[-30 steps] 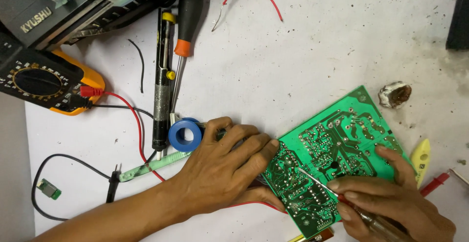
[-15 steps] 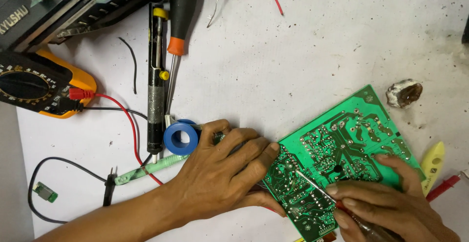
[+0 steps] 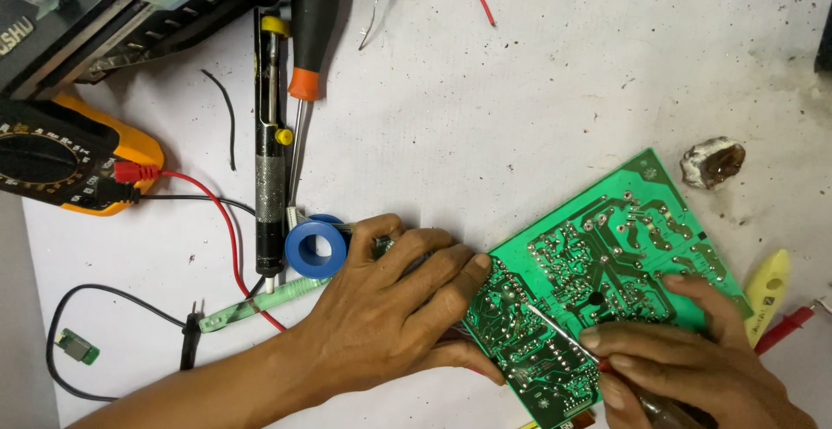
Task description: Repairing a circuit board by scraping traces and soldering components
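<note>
Bench w/ white paper cover [image 3: 555, 91] held green rectangular circuit board [image 3: 598, 282], solder side up, unmoved since 1 s ago. Left hand [image 3: 390, 316] stayed flat on its left edge, gripping nothing. Right hand [image 3: 685, 368] kept pinching thin metal probe [image 3: 555, 329], tip barely shifted; probing looked ongoing.

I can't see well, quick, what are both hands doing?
Left hand: open, pressing flat on the green circuit board.
Right hand: closed, holding a thin metal probe.
</note>
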